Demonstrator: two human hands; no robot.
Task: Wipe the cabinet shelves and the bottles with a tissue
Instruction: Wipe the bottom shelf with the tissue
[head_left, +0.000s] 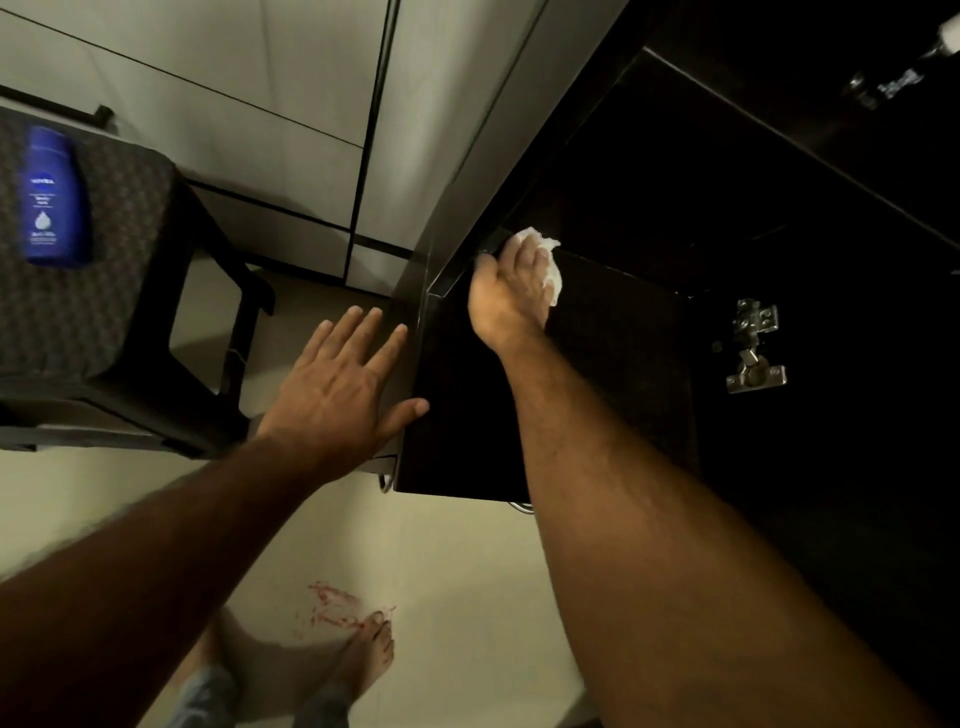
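One tissue under right hand fingers

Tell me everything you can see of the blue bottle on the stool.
The blue bottle lies on its side on the dark patterned stool seat, at the left of the view, away from the open cabinet. It looks like glossy plastic, deep blue, with a white Nivea logo, small white print and a droplet mark. Its cap is not clear. Neither hand touches it.

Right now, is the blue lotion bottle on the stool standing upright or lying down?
Lying down. The blue plastic lotion bottle rests flat on its side on the dark patterned stool, its label facing up and its full length along the seat.
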